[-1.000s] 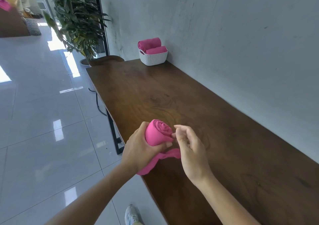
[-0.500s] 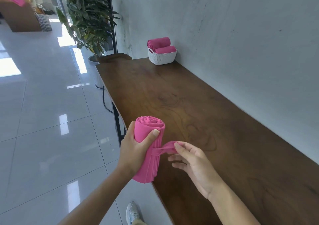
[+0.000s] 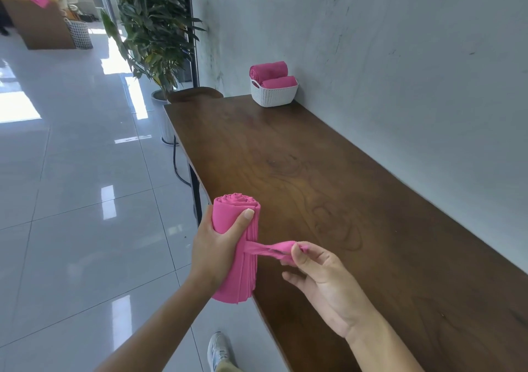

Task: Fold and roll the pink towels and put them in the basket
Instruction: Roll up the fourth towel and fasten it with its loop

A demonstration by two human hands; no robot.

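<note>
Protruding above, below left hand: towel

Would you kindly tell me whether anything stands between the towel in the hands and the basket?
Nothing visible stands on the table between the towel and the basket. The basket, at the far end by the wall, already holds two rolls, so room inside may be tight.

The towel is bright pink, as are the rolls in the white, seemingly woven-patterned basket; the table shows dark brown grain.
</note>
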